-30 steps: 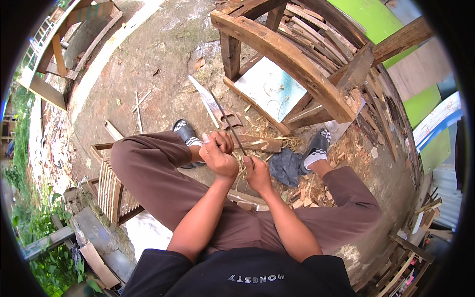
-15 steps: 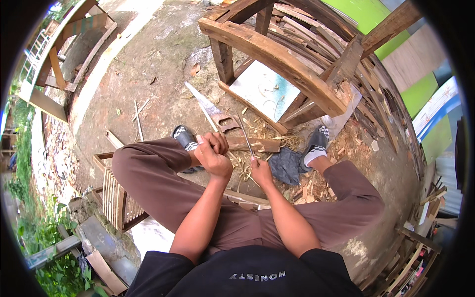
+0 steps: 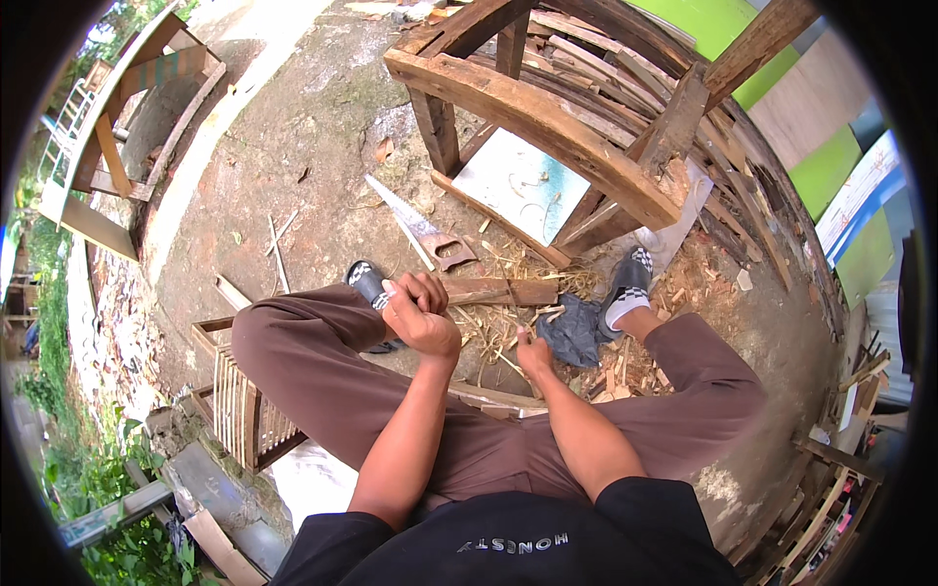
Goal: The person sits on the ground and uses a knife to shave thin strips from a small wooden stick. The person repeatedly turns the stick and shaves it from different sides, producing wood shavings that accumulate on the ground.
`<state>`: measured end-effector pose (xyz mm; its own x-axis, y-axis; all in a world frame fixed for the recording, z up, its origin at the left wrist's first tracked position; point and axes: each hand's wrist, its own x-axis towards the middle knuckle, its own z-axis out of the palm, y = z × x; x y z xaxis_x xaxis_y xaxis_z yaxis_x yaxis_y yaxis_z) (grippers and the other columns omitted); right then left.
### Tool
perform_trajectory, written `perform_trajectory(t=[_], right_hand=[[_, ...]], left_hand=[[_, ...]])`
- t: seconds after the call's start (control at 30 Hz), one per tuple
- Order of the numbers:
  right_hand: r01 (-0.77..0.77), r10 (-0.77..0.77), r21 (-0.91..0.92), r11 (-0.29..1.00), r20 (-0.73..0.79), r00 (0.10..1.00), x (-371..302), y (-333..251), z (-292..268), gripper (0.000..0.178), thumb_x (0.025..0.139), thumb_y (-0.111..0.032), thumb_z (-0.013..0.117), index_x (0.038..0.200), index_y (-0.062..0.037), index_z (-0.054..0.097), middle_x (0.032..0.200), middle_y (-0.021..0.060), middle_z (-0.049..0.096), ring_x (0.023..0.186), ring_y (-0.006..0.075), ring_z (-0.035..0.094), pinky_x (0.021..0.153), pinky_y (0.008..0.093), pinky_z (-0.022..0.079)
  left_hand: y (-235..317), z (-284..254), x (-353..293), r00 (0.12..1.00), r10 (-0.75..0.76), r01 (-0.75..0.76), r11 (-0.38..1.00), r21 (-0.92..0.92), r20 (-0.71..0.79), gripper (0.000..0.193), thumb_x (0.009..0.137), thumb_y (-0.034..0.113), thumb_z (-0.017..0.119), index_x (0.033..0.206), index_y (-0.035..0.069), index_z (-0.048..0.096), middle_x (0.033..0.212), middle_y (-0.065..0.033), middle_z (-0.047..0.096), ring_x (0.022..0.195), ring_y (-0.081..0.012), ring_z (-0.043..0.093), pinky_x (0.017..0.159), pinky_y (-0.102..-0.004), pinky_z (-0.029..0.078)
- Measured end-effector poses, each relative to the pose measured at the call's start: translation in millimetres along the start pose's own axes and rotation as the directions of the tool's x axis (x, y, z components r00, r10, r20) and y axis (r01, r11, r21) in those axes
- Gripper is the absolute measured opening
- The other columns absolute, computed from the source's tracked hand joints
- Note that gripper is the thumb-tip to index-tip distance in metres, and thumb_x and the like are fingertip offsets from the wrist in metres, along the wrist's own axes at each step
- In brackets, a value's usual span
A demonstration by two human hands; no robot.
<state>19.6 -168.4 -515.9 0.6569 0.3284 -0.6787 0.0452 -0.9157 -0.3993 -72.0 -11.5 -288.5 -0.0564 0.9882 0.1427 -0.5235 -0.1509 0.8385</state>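
My left hand (image 3: pixel 422 314) is closed in a fist above my left shin, its knuckles up. Whatever it may hold is hidden by the fingers. Lower and to the right, my right hand (image 3: pixel 533 355) is closed with its thumb up. It grips a thin, dark knife-like tool, which hardly shows against the ground now. Beyond the hands, a block of brown wood (image 3: pixel 508 292) lies on the ground among pale shavings (image 3: pixel 479 337). Past the block rests a handsaw (image 3: pixel 415 223) with a wooden handle, its blade pointing away to the left.
A heavy wooden frame (image 3: pixel 528 98) stands ahead on the right, with stacked wood strips (image 3: pixel 596 83) behind it. A black plastic bag (image 3: pixel 572 330) lies by my right foot. Beside my left knee is a slatted wooden rack (image 3: pixel 249 405). Crossed sticks (image 3: pixel 280 244) lie farther left.
My right hand has moved slightly right and toward me. The long thin tool it held upright has tilted and barely shows. My left hand stays closed, almost in place.
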Motion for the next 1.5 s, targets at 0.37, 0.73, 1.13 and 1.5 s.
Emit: perform_trajectory(t=[0.37,0.73,1.13,1.5], right_hand=[[0.752,-0.726,0.147,0.642,-0.199,0.659,-61,-70,-42,0.053,0.104,-0.044,0.051,0.148,-0.0136,0.050,0.098,0.0242,0.071,0.093,0.0379,0.070,0.087,0.0439,0.052],[0.405,-0.560,0.466,0.787,0.265,0.785,-128,-64,-91,0.046,0.106,-0.027,0.052,0.151,-0.0232,0.048,0.071,0.0062,0.066,0.054,0.0094,0.056,0.056,0.0285,0.049],[0.524,-0.665,0.477,0.705,0.191,0.722,-133,-69,-93,0.046,0.103,-0.016,0.054,0.148,-0.0235,0.052,0.070,0.0091,0.065,0.063,0.0100,0.054,0.066,0.0304,0.050],[0.498,-0.650,0.503,0.707,0.185,0.737,-147,-82,-96,0.041,0.103,-0.017,0.054,0.143,-0.0109,0.056,0.112,0.0238,0.069,0.103,0.0233,0.067,0.088,0.0337,0.053]], left_hand=[[5,-3,3,0.957,-0.108,0.093,0.993,0.069,0.270,0.050,0.111,0.032,0.029,0.069,0.006,0.036,0.070,-0.0060,0.039,0.052,-0.0127,0.033,0.049,-0.0265,0.029],[14,-10,8,0.958,-0.230,0.255,0.956,-0.142,0.173,0.060,0.112,0.038,0.028,0.060,0.008,0.034,0.064,-0.0054,0.036,0.061,-0.0180,0.039,0.060,-0.0317,0.035],[21,-15,17,0.927,-0.271,0.349,0.878,-0.329,0.261,0.072,0.110,0.046,0.023,0.049,0.010,0.036,0.052,-0.0023,0.034,0.048,-0.0157,0.032,0.051,-0.0289,0.030],[19,-18,3,0.915,-0.316,0.388,0.861,-0.329,0.252,0.073,0.110,0.042,0.024,0.045,0.012,0.035,0.048,-0.0018,0.033,0.044,-0.0147,0.030,0.047,-0.0270,0.028]])
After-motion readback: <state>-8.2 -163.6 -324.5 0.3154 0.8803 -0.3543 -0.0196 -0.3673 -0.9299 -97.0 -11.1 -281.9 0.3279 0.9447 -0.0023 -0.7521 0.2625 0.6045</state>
